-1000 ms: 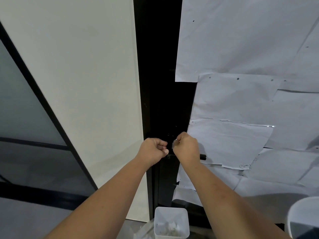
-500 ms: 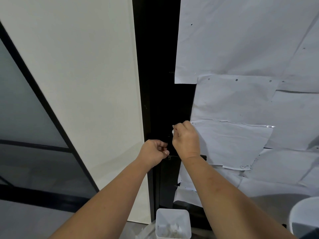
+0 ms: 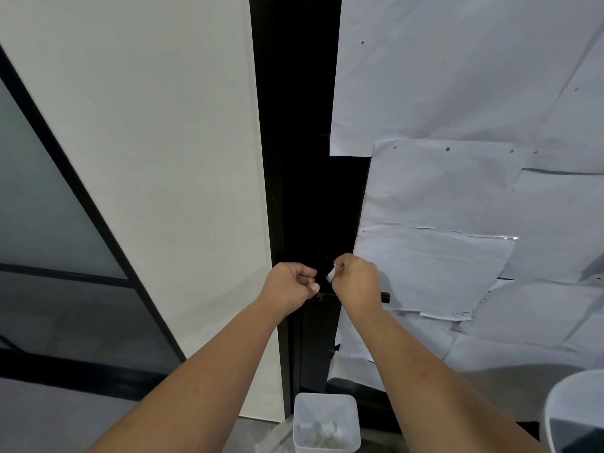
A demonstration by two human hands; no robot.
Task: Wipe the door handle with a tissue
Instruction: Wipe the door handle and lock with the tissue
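Door handle (image 3: 385,296) is black, on the dark door strip, mostly hidden behind right hand (image 3: 356,282); only its tip shows. Tissue (image 3: 330,274) is a small white wad pinched in right fingers, just above the lever. Left hand (image 3: 289,286) curled in a fist, holds nothing visible. Advice: bring wad down onto lever, rub full length w/ firm pressure. Bin (image 3: 327,423) below.

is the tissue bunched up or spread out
Bunched up. Only a small white wad of the tissue pokes out of the right hand, whose fingers curl round it beside the dark door handle.
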